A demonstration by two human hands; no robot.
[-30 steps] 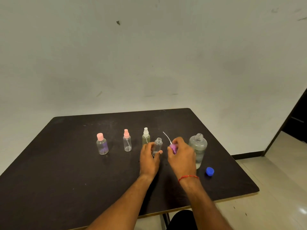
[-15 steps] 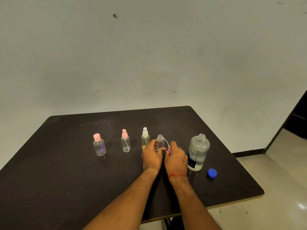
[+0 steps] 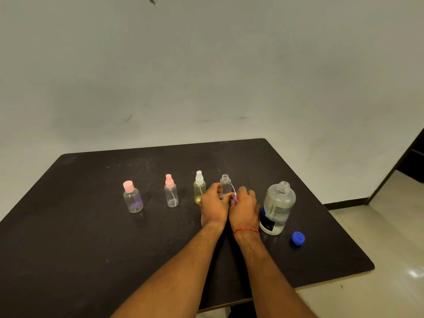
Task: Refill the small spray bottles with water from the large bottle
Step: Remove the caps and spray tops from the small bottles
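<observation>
Dark counter (image 3: pixel 91 237) | left hand (image 3: pixel 213 206) grips uncapped small bottle (image 3: pixel 226 183) | right hand (image 3: pixel 244 208), pinching purple spray head (image 3: pixel 235 199), lowered to its 3 o'clock | likely ready for large bottle (image 3: pixel 278 207) pour

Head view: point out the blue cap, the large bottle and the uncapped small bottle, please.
blue cap (image 3: pixel 298 238), head view, on its top face.
large bottle (image 3: pixel 278 208), head view, on the labelled body.
uncapped small bottle (image 3: pixel 225 180), head view, on its open threaded neck.
</observation>
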